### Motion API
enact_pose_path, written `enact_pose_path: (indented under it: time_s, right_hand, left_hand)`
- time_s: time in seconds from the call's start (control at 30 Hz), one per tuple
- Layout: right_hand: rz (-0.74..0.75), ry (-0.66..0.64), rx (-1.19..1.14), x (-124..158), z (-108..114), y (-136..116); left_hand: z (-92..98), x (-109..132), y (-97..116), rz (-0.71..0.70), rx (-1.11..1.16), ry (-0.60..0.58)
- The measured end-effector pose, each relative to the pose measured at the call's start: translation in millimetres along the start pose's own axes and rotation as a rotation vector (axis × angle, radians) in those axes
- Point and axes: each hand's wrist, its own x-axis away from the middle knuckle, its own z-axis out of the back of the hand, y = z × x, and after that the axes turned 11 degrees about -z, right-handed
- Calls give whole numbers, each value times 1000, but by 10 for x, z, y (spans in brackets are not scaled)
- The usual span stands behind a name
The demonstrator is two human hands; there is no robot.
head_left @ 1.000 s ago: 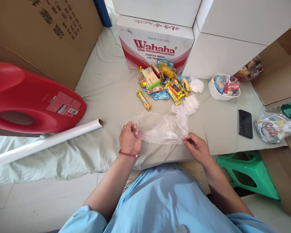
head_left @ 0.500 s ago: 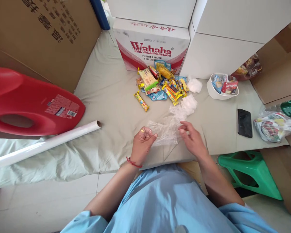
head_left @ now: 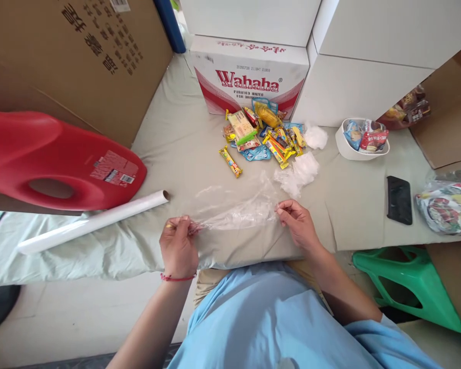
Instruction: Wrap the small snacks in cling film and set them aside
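A clear plastic bag point(head_left: 238, 207) is stretched out low over the cloth-covered table point(head_left: 200, 154), between my two hands. My left hand point(head_left: 179, 246), with a ring and a red string bracelet, pinches its left end. At the right end, my right hand point(head_left: 296, 221) grips the plastic between thumb and fingers. Just beyond the bag lie two crumpled white plastic bundles, the nearer bundle point(head_left: 298, 171) and the farther bundle point(head_left: 315, 136). A pile of wrapped snacks point(head_left: 267, 136) sits behind it, and one yellow snack bar point(head_left: 230, 162) lies apart in front of the pile.
A Wahaba-style printed carton point(head_left: 249, 77) marked "Wahaha" stands at the back. On the left are a red jug point(head_left: 80, 169) and a white roll point(head_left: 96, 223). Rightward are a white bin point(head_left: 363, 148) holding snacks, a black phone point(head_left: 399, 200), a bagged bundle point(head_left: 445, 207) and a green stool point(head_left: 411, 282).
My left hand has moved well to the left, drawing the plastic bag out wide. My right hand has shifted slightly and closed on the bag's right end. The camera view has shifted a little.
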Motion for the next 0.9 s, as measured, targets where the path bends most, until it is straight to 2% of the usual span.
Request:
enact_pose_path:
  time_s: [0.07, 0.1, 0.17, 0.23, 0.27, 0.33, 0.43, 0.5, 0.57, 0.7, 0.8, 0.9]
  right_hand:
    - [-72, 17, 4, 33, 46, 43]
    - [-104, 28, 8, 46, 67, 50]
    - [-149, 43, 18, 65, 105, 49]
    - [-165, 43, 47, 69, 129, 43]
    - [-165, 36, 68, 66, 136, 43]
    - [-161, 21, 113, 55, 140, 54]
    - [-124, 12, 170, 43, 151, 87]
    - [-78, 28, 216, 52, 187, 110]
    - [-41, 57, 272, 75, 249, 130]
    - [-32, 121, 356, 143, 383, 159]
    - [-30, 157, 384, 183, 461, 180]
    - [-16, 192, 451, 202, 563, 198]
  left_hand:
    - [158, 31, -67, -16, -218, -23]
    - [221, 57, -89, -88, -354, -45]
    - [303, 115, -100, -346, -641, -97]
    - [313, 162, -77, -630, -842, -198]
    - [290, 174, -57, -733, -890, -289]
    - [199, 168, -8, -834, -906, -555]
    - [1, 84, 74, -819, -895, -1035]
    - [-120, 10, 125, -742, -945, -1238]
    - [-204, -49, 163, -644, -1013, -1276]
    - [-269, -90, 163, -513, -1127, -1186]
    - [-277, -80, 101, -524, -1300, -1142]
    - [-252, -69, 21, -620, -1381, -1065]
